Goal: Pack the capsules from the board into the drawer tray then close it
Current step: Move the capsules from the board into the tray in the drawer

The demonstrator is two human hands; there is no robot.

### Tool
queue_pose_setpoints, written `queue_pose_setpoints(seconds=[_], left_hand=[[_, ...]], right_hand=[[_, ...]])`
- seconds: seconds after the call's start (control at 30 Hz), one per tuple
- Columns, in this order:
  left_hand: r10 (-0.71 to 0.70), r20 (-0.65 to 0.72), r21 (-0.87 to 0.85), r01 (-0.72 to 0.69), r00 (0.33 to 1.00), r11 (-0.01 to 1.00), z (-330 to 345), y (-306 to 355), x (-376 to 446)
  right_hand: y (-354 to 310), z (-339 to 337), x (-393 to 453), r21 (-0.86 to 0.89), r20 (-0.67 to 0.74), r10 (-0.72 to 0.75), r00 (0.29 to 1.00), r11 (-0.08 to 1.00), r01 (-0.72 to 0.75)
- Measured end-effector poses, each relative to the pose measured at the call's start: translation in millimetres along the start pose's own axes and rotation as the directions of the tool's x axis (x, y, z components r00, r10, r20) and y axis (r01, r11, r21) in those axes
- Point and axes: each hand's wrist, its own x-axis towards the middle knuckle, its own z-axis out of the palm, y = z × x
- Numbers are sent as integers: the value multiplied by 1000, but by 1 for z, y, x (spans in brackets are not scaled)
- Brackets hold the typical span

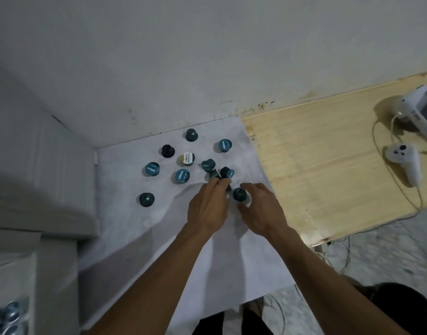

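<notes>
I am looking down at a white cloth (135, 228) spread over the surface, with the capsules scattered across its far half. My left hand (207, 206) reaches into the tight cluster near the middle, its fingers curled around a dark capsule (225, 183); the grip looks closed on it, though the fingers hide most of it. My right hand (260, 209) sits just beside the left, thumb and fingers pinching a teal capsule (240, 194) that stands between the two hands.

Just beyond my fingertips three more capsules crowd together: one at (208, 164), one at (227, 172) and one half hidden at (213, 175). They touch or nearly touch and stand right in the way of the left hand.

Further out the capsules lie apart: a white-topped capsule (187, 159), teal-lidded ones at (182, 176), (152, 169) and (224, 145), and dark upturned ones at (168, 151), (191, 135) and (147, 199).

To the left stands a pale drawer unit (38, 165); at the bottom left corner its tray (7, 317) shows blurred teal capsules inside. To the right bare wooden board (328, 153) carries a white controller (403, 163), a headset (420, 107) and a cable (401, 187).
</notes>
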Motion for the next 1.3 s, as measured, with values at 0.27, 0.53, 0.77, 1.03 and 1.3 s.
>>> queue_pose_setpoints(seconds=[0.27, 0.53, 0.77, 1.03, 1.3], left_hand=[[-21, -44, 155, 28, 999, 988, 21, 7, 20], [-144, -101, -31, 142, 984, 989, 27, 1, 20], [-118, -186, -149, 91, 975, 985, 38, -7, 15], [-111, -299, -250, 35, 948, 968, 54, -13, 9], [-89, -352, -257, -4, 932, 966, 66, -21, 5]], right_hand=[[21, 16, 30, -63, 23, -114, 993, 991, 115], [24, 17, 38, -75, 40, -216, 976, 973, 218], [42, 20, 35, 105, -69, -276, 959, 954, 282], [66, 43, 32, 326, -320, -271, 908, 868, 374], [75, 52, 24, 179, -428, -321, 845, 886, 428]])
